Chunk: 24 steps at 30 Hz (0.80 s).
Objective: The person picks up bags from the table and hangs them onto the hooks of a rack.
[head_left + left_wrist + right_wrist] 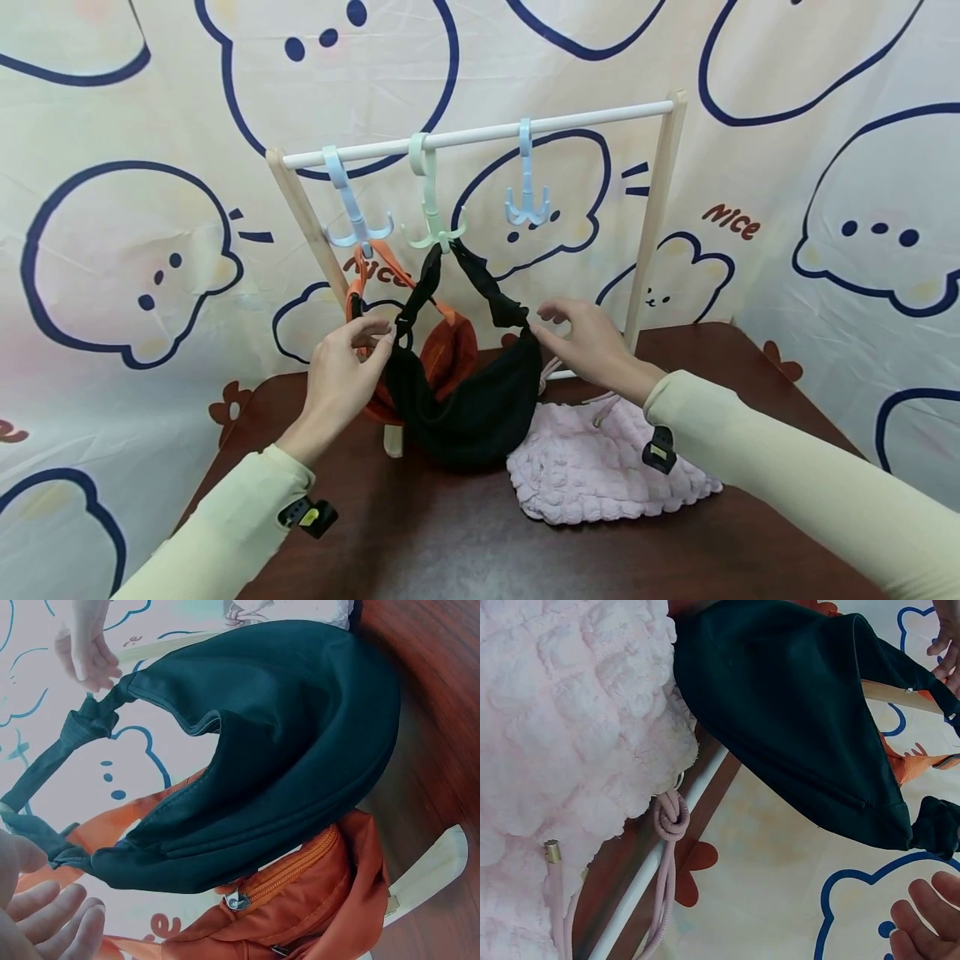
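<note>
A black shoulder bag (480,421) hangs by its strap from a green multi-prong hook (430,196), its body sagging close over the table. My left hand (341,367) is beside the left end of the strap, fingers loosely bent; the left wrist view shows those fingers (56,907) apart with nothing gripped. On the other side, my right hand (588,346) is at the knotted strap end (510,315), its fingers (922,922) relaxed and spread below the knot in the right wrist view. Behind the black bag, an orange bag (453,354) hangs from the left blue hook (348,204).
A white rail (480,137) on wooden legs carries the hooks; another blue hook (527,179) at right bears nothing. A pink puffy drawstring bag (600,471) lies on the brown table (465,550) at right. A cartoon-printed cloth (847,292) stands behind.
</note>
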Motion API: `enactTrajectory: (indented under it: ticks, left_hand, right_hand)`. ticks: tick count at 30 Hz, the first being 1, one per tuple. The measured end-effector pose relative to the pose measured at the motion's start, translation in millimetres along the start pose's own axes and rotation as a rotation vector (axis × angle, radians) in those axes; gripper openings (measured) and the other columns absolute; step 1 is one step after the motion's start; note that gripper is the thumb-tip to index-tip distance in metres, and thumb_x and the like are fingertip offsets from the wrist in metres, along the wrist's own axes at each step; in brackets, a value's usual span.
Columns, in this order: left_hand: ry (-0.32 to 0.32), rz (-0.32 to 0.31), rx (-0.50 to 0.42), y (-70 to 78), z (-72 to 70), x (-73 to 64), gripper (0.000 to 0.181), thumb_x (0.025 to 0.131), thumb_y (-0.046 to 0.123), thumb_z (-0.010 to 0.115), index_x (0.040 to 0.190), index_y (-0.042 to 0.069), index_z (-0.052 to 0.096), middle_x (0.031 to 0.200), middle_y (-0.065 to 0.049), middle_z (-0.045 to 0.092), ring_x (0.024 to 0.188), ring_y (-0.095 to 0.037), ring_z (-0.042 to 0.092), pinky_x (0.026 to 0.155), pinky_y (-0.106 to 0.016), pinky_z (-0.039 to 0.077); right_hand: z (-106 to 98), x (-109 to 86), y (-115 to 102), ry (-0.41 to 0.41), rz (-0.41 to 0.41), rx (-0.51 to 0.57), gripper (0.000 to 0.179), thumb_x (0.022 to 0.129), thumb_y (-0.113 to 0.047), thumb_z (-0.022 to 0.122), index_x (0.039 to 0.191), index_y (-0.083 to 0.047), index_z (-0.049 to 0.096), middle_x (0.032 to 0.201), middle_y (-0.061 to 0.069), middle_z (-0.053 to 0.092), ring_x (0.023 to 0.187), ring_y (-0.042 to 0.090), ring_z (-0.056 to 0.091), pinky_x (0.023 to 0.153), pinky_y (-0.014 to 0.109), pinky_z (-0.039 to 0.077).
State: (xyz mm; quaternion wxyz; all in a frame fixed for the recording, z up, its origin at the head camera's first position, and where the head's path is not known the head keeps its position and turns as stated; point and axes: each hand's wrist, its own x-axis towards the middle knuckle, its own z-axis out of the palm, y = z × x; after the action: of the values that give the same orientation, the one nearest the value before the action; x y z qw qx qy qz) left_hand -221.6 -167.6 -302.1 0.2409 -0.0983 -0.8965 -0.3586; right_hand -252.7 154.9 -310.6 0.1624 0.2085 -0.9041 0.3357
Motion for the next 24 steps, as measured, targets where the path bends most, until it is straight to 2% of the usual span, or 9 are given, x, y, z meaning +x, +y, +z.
enactTrajectory:
  ticks: [4, 11, 13, 19, 24]
  left_hand:
    - [0.018, -0.004, -0.014, -0.7, -1.4, -2.7, 0.024, 0.100, 0.018, 0.063, 0.120, 0.007, 0.071, 0.113, -0.013, 0.075, 0.095, -0.026, 0.071, 0.084, -0.042, 0.053]
    - [0.008, -0.017, -0.012, -2.5, -1.6, -7.6, 0.024, 0.100, 0.020, 0.063, 0.118, 0.007, 0.071, 0.109, -0.013, 0.075, 0.096, -0.026, 0.071, 0.085, -0.042, 0.054]
    - [0.015, -0.018, -0.001, -3.2, -2.2, -8.9, 0.023, 0.100, 0.021, 0.063, 0.117, 0.007, 0.071, 0.107, -0.012, 0.075, 0.096, -0.025, 0.071, 0.083, -0.039, 0.054]
    - [0.057, -0.001, 0.013, -5.0, -5.4, -15.1, 0.019, 0.099, 0.020, 0.065, 0.112, 0.009, 0.072, 0.100, -0.009, 0.075, 0.091, -0.022, 0.070, 0.071, -0.016, 0.048]
    - [0.077, 0.015, 0.027, -6.1, -7.9, -19.4, 0.017, 0.099, 0.020, 0.064, 0.109, 0.009, 0.073, 0.096, -0.008, 0.075, 0.089, -0.021, 0.071, 0.068, -0.015, 0.048]
  right_hand:
    - [-1, -6.6, 2, -0.013, 0.003, 0.018, 0.031, 0.100, -0.027, 0.063, 0.121, -0.004, 0.068, 0.122, 0.016, 0.071, 0.111, 0.031, 0.067, 0.090, 0.047, 0.058]
    - [-2, -16.9, 6, -0.027, 0.004, 0.056, 0.029, 0.100, -0.023, 0.065, 0.119, -0.002, 0.069, 0.117, 0.015, 0.073, 0.107, 0.031, 0.071, 0.088, 0.046, 0.059]
    - [-2, -19.2, 6, -0.029, 0.005, 0.060, 0.028, 0.100, -0.023, 0.065, 0.118, -0.002, 0.069, 0.115, 0.014, 0.074, 0.104, 0.030, 0.072, 0.088, 0.046, 0.059]
    - [-3, -24.8, 7, -0.040, 0.007, 0.062, 0.025, 0.099, -0.021, 0.065, 0.117, -0.004, 0.070, 0.113, 0.014, 0.074, 0.101, 0.029, 0.073, 0.089, 0.044, 0.059]
    - [-5, -32.9, 10, -0.044, -0.008, 0.035, 0.024, 0.099, -0.021, 0.067, 0.117, -0.006, 0.071, 0.113, 0.012, 0.074, 0.100, 0.027, 0.074, 0.090, 0.047, 0.059]
